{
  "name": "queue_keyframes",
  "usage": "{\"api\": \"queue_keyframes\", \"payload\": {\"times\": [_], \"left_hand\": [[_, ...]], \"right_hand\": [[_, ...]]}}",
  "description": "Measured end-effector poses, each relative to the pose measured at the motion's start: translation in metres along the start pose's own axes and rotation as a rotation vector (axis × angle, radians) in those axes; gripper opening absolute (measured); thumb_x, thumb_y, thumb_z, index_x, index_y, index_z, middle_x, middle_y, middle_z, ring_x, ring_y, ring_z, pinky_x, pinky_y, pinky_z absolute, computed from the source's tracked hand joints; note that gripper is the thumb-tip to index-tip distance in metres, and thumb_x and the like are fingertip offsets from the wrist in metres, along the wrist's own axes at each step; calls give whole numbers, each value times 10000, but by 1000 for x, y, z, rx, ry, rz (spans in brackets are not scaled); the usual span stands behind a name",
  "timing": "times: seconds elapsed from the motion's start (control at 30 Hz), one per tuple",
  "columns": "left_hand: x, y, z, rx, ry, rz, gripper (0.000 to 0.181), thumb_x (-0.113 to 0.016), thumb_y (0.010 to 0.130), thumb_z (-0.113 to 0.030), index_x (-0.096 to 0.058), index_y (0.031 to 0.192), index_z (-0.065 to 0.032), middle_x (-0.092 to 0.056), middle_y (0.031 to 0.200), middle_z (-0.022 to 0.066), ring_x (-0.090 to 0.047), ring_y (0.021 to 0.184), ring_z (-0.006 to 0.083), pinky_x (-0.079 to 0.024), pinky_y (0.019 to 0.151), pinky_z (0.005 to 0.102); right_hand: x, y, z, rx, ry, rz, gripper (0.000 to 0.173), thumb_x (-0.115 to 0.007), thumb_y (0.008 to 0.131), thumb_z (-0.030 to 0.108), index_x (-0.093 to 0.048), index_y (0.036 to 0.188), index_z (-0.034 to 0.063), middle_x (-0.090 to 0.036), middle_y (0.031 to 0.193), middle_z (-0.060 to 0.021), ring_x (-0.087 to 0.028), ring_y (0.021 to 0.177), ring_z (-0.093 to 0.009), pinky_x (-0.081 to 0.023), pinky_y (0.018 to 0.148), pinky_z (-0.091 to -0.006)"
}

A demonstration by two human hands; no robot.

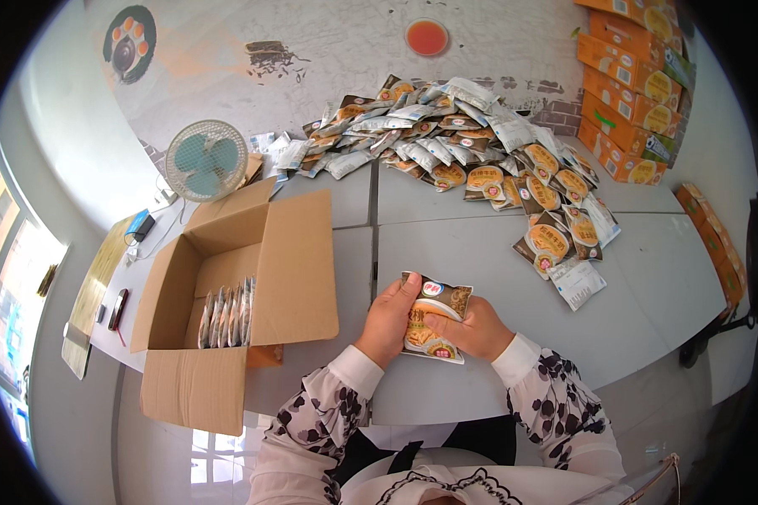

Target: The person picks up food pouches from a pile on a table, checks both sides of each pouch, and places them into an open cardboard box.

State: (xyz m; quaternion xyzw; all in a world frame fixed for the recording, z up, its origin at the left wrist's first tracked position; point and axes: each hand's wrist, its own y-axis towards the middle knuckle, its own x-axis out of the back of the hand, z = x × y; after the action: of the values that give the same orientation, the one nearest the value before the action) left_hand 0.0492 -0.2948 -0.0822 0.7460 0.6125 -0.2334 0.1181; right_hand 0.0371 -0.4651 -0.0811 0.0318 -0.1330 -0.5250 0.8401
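Observation:
Both my hands hold a brown and orange printed milk packet (439, 309) upright over the near part of the grey table. My left hand (388, 319) grips its left edge, thumb near the top corner. My right hand (474, 328) holds the right edge, with the thumb across the printed front. To the left stands an open cardboard box (294, 271), with a row of packets (227, 315) standing on edge inside. Beyond my hands lies a large heap of similar packets (417, 132), some face up, some showing white backs. A white-backed packet (578, 284) lies at its near right end.
A fan (206, 160) with blue blades stands behind the box. Orange cartons (631, 95) are stacked at the back right, and more orange cartons (710, 233) stand beyond the table's right edge. A blue box (139, 225) and a dark phone-like object (119, 309) lie at the left.

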Motion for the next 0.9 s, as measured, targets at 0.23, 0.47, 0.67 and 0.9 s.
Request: {"api": "queue_keyframes", "payload": {"times": [0.23,0.47,0.67,0.9], "left_hand": [[-2,2,-5,100,-140,-46,427,-454,1003,-444,-577,1014,-35,-651,956,93,-651,830,180,-550,755,319],[2,1,1,24,-49,67,373,-493,997,-406,-567,1014,-40,-640,939,80,-631,809,155,-539,724,295],[0,-1,-2,66,-61,21,392,-471,1003,-423,-568,1012,-42,-640,939,78,-632,813,150,-539,724,292],[-2,-1,0,64,-76,61,419,-455,1005,-444,-561,1023,-39,-639,929,77,-635,791,149,-545,701,293]], "right_hand": [[0,0,-4,29,-16,-4,314,-650,910,256,-637,1141,45,-705,998,-84,-663,885,-183,-512,800,-320],[1,-1,-4,14,18,0,316,-642,912,253,-635,1144,38,-701,1008,-85,-658,904,-174,-510,814,-316],[1,-1,-1,24,22,17,314,-637,914,252,-633,1149,43,-699,1015,-85,-657,903,-178,-508,816,-318],[2,-2,1,13,40,15,309,-624,928,225,-618,1170,33,-690,1050,-76,-645,929,-157,-508,832,-310]]}}
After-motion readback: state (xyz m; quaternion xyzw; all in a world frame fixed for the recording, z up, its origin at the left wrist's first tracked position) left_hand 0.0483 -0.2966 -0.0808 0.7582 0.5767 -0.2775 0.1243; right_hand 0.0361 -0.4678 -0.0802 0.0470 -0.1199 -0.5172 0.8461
